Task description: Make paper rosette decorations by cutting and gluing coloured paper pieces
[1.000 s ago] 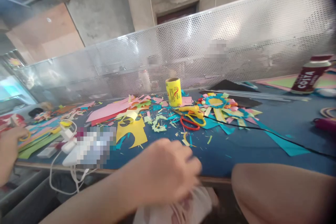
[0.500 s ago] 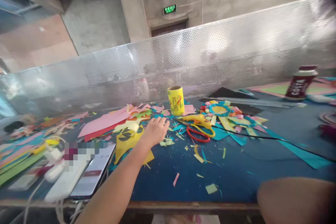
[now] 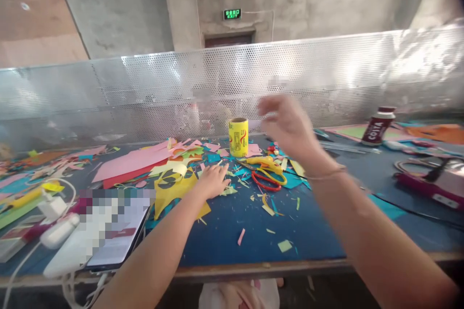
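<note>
Left hand (image 3: 213,181) flat on the blue worktop (image 3: 319,236), palm down, fingers spread and relaxed, resting on small paper scraps (image 3: 229,191) without closing around any of them. Just to the left of it, close to the wrist, a yellow cut sheet (image 3: 181,194) with holes.

Right hand (image 3: 286,123) raised in the air, well above the worktop and blurred; fingers loosely bent and apart, with nothing seen between them. Below it, scissors (image 3: 266,174) with yellow and red handles, lying flat among the scraps, near the left hand but not touched by either hand.

Further back, near the perforated metal screen (image 3: 145,91), an upright yellow roll (image 3: 238,136). To the left, a pink sheet (image 3: 126,161); nearer the front edge, a phone (image 3: 116,236) and a white charger (image 3: 52,205). Far to the right, a dark bottle (image 3: 378,125), standing.
</note>
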